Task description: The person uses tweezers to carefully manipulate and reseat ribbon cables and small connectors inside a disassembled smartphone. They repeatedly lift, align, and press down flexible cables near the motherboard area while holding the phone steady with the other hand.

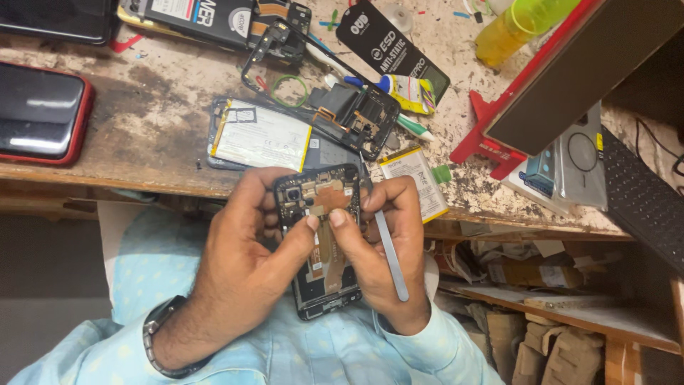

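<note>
Stretching across the upper part of the view, the worn wooden bench (153,114) carries most of the clutter, its surface stained and scattered with small coloured scraps. A dark panel with a red stand (570,71) leans in from the upper right, with a black keyboard (645,196) beside it at the far right edge. At the left edge lies a phone in a red case (43,114), screen up. Near the middle of the bench rests an opened phone with a white battery (260,135) showing, and just to its right sits a black inner frame (360,117) with exposed parts. A loose white battery (417,178) lies near the bench's front edge, and a yellow-green bottle (516,25) stands tilted at the top right.

Below the bench edge, over a light blue shirt, both hands hold an opened black phone (320,235), back cover off, camera end toward the bench. The left hand (246,253) wraps around its left side, thumb pressed onto the copper-coloured flex in the middle. The right hand (388,253) grips the right side, its thumb meeting the left thumb on the flex, while a slim metal tool (392,257) is tucked under its fingers, pointing down toward the wrist. A dark watch (160,331) circles the left wrist.
</note>
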